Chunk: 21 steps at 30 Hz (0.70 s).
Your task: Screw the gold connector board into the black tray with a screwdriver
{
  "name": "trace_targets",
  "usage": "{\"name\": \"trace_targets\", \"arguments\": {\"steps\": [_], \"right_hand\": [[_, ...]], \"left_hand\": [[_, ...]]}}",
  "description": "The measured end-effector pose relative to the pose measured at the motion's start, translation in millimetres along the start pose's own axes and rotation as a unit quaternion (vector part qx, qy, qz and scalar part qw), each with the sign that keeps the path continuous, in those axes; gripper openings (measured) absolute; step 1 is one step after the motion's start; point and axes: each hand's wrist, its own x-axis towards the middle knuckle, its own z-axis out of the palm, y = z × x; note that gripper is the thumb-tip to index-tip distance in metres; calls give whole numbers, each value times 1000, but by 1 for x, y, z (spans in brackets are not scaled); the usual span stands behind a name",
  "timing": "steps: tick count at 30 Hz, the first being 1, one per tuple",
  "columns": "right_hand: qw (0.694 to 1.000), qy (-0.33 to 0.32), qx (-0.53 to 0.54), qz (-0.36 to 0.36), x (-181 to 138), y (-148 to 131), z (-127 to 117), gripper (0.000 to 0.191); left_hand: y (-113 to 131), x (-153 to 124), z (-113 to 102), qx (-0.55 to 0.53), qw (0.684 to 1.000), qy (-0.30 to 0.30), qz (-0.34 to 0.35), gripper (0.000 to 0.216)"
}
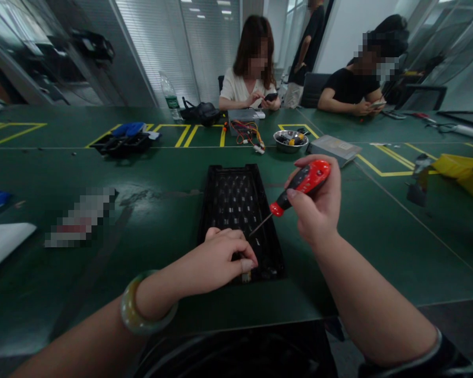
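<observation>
My right hand (319, 205) is wrapped round the red and black handle of a screwdriver (302, 185), raised over the right side of a black rectangular tray-like part (274, 239). The screwdriver's thin shaft slants down to the left, close to my left fingers; whether its tip touches anything is unclear. My left hand (230, 257) rests over the near part of the black piece with its fingers curled and pinched. What they hold, if anything, is hidden. A small light, metallic-looking bit (246, 276) shows just below the left thumb. Rows of small pale marks run across the black surface.
Across the green table (161, 178) stand a metal bowl (290, 142) of small items, a grey box with coloured cables (244, 126), a flat metal box (335, 149) and a black tray with blue items (124, 139). Yellow bins (465, 170) sit right. Two people sit opposite.
</observation>
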Motion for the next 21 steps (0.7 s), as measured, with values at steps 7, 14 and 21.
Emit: {"name": "trace_targets", "arguments": {"steps": [7, 14, 21], "right_hand": [[978, 104, 156, -86, 9, -25, -5, 37], [979, 38, 182, -82, -4, -44, -5, 43], [982, -11, 154, -110, -17, -52, 2, 46]], "left_hand": [[-2, -2, 0, -17, 1000, -1, 12, 15], [-1, 0, -1, -16, 1000, -2, 6, 14], [2, -4, 1, 40, 999, 19, 11, 19]]}}
